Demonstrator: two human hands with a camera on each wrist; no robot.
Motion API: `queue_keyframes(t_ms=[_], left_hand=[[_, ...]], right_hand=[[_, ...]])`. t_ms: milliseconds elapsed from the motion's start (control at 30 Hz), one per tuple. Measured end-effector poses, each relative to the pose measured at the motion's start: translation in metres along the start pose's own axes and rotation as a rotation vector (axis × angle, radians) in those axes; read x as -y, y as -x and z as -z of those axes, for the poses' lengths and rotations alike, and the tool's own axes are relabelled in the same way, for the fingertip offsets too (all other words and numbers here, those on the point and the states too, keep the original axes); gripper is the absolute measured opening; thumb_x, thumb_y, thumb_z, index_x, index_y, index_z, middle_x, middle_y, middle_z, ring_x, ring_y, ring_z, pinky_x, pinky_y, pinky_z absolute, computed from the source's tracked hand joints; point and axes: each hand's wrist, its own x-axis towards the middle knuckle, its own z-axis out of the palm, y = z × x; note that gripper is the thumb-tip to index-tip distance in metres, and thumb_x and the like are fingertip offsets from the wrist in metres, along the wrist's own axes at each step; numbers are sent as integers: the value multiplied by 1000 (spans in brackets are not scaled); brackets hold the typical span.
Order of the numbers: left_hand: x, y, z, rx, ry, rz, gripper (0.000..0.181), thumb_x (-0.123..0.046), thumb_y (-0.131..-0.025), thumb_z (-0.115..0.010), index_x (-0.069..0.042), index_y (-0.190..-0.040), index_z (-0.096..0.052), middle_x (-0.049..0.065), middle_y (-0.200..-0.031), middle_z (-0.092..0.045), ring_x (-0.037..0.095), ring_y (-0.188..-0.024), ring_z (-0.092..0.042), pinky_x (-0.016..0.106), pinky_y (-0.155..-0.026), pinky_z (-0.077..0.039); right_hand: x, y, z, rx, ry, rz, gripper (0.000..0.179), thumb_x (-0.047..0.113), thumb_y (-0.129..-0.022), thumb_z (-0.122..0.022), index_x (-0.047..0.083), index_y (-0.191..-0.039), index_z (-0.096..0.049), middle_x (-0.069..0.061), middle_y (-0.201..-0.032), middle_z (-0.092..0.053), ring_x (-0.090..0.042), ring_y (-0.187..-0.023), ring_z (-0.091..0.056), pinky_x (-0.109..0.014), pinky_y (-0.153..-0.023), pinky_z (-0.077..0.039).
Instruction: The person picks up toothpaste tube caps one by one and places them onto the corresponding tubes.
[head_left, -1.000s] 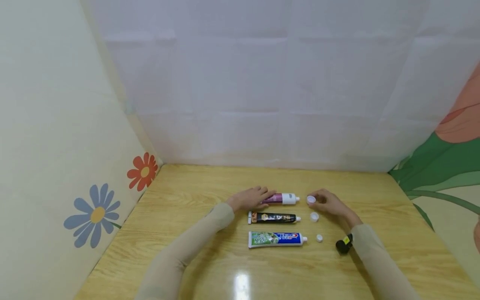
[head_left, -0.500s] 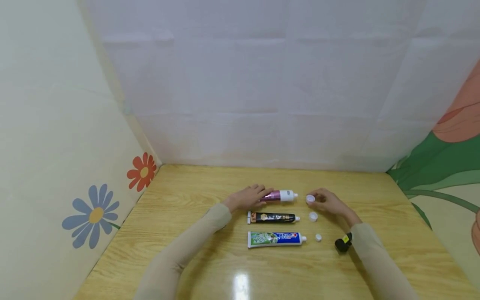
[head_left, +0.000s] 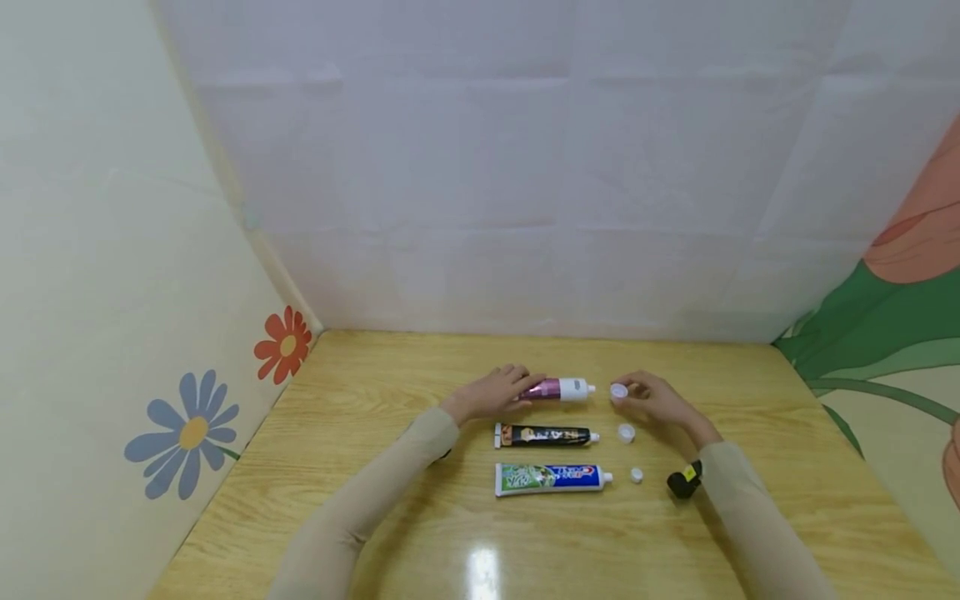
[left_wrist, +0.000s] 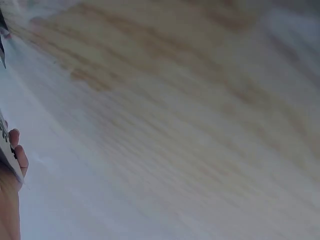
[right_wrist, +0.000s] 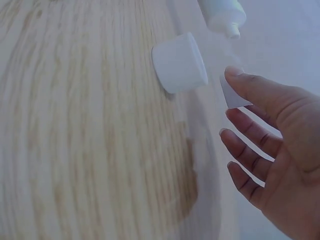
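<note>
My left hand (head_left: 495,393) grips a purple-and-white toothpaste tube (head_left: 573,389) lying sideways, its bare nozzle pointing right. The left wrist view catches only part of that hand (left_wrist: 9,200), fingers curled around the edge of the tube (left_wrist: 7,155). Just right of the nozzle, my right hand (head_left: 663,402) pinches a white cap (head_left: 618,392) between thumb and forefinger, a small gap apart from the tube. Seen from the right wrist, the pinched cap (right_wrist: 232,95) is partly hidden by the thumb, while the other fingers are bent loosely below it.
Nearer me lie a black toothpaste tube (head_left: 551,436) and a green-and-blue one (head_left: 551,478), both uncapped. A white cap (head_left: 626,433) and a smaller white cap (head_left: 637,475) rest beside their nozzles on the wooden table (head_left: 375,367). Walls border the table behind and on both sides.
The purple-and-white tube has shifted slightly away from me in my left hand. The pinched cap has moved a little the same way and leftward with my right hand.
</note>
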Motion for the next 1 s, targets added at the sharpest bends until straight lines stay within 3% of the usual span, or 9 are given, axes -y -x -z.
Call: queue_keyframes(t_ms=[300,500,733,1000], left_hand=[[3,4,6,-43,-19,18,58,-38,-96,-46,-18,-147,-26,5,-127,-48,18,-109,-47,34,-93,-42],[7,5,8,-91,-26,5,57,-37,-95,-50,-18,-145,-30,4,-124,-50,18,-108,-49,34,-93,-42],[6,5,10,-195,80,9,60,-33,-91,-58,-18,-143,-32,7,-122,-51,19,-104,-52,36,-93,-45],[4,4,16,-264,110,6,60,-31,-89,-62,-20,-141,-35,6,-119,-51,16,-98,-54,33,-87,-48]], right_hand=[[8,0,1,-37,33,28,40,22,-84,-68,4,-118,-59,-16,-110,-58,-24,-92,-54,-33,-74,-45],[20,-1,7,-87,64,19,38,26,-85,-68,7,-117,-61,-12,-110,-60,-23,-90,-55,-31,-72,-47],[26,-3,12,-96,73,48,39,30,-86,-66,8,-117,-60,-12,-112,-60,-23,-91,-55,-34,-76,-46],[29,0,11,-94,59,51,39,30,-85,-67,9,-118,-61,-13,-113,-59,-24,-91,-55,-33,-75,-46]])
